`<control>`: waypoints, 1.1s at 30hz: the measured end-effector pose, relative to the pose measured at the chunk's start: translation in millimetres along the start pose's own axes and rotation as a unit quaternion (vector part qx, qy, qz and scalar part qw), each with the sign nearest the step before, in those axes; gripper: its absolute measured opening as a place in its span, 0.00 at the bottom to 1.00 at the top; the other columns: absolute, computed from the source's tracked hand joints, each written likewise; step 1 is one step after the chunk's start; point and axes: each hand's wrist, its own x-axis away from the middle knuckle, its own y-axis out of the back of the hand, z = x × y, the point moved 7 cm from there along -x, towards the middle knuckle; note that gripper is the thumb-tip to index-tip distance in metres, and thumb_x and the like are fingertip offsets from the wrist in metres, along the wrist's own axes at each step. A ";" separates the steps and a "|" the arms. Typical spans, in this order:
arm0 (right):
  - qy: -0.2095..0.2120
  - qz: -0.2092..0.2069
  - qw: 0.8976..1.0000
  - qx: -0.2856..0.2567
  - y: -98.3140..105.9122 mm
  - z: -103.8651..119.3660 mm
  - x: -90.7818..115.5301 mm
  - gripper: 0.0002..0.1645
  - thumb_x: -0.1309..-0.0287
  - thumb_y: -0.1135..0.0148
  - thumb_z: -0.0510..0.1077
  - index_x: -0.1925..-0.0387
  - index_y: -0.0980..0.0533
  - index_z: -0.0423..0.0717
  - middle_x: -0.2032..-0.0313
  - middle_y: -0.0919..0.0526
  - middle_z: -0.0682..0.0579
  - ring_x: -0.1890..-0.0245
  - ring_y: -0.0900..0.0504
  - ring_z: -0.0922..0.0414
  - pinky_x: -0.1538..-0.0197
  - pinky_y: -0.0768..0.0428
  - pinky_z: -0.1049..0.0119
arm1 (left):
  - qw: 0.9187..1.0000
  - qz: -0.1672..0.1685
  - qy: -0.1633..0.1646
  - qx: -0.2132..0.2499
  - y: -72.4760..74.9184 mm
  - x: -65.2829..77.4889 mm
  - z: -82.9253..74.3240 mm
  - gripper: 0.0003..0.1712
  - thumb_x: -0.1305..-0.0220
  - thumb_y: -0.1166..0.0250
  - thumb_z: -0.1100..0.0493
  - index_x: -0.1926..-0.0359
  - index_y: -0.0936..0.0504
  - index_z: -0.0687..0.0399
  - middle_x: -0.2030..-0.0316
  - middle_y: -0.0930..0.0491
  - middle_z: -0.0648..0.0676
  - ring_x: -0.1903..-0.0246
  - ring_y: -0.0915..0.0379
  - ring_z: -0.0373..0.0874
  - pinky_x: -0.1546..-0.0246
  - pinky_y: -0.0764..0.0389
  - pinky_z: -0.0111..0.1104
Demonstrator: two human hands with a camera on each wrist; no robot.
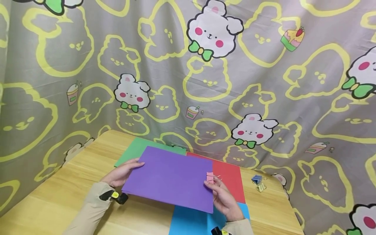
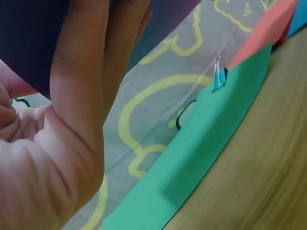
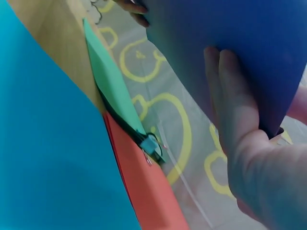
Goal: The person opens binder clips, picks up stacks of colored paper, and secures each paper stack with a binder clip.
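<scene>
A purple sheet of paper (image 1: 173, 178) is held tilted above the table by both hands. My left hand (image 1: 121, 173) grips its left edge, thumb on top and fingers underneath. At the right edge my right hand (image 1: 224, 197) pinches the sheet, its thumb just below a pink binder clip (image 1: 210, 177) that sits on that edge. In the right wrist view two fingers (image 3: 235, 81) of that hand lie straight along the sheet's underside. Beneath are green paper (image 1: 126, 153), red paper (image 1: 229, 176) and blue paper (image 1: 188, 222) on the table.
A teal binder clip (image 2: 219, 80) sits on the green paper's corner, beside the red paper. To the right on the wooden table (image 1: 273, 209) lie a blue binder clip (image 1: 257, 179) and a yellow binder clip (image 1: 260, 187). A patterned curtain (image 1: 170, 75) hangs behind the table.
</scene>
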 end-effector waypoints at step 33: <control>-0.084 0.105 0.991 0.011 -81.2 -62.1 -6.6 0.48 0.30 0.45 0.42 0.23 0.65 0.48 0.38 0.23 0.40 0.45 0.17 0.46 0.43 0.17 0.50 | 0.997 0.049 0.045 -0.024 74.1 94.0 13.3 0.37 0.22 0.56 0.48 0.22 0.61 0.53 0.45 0.21 0.50 0.45 0.23 0.50 0.44 0.21 0.52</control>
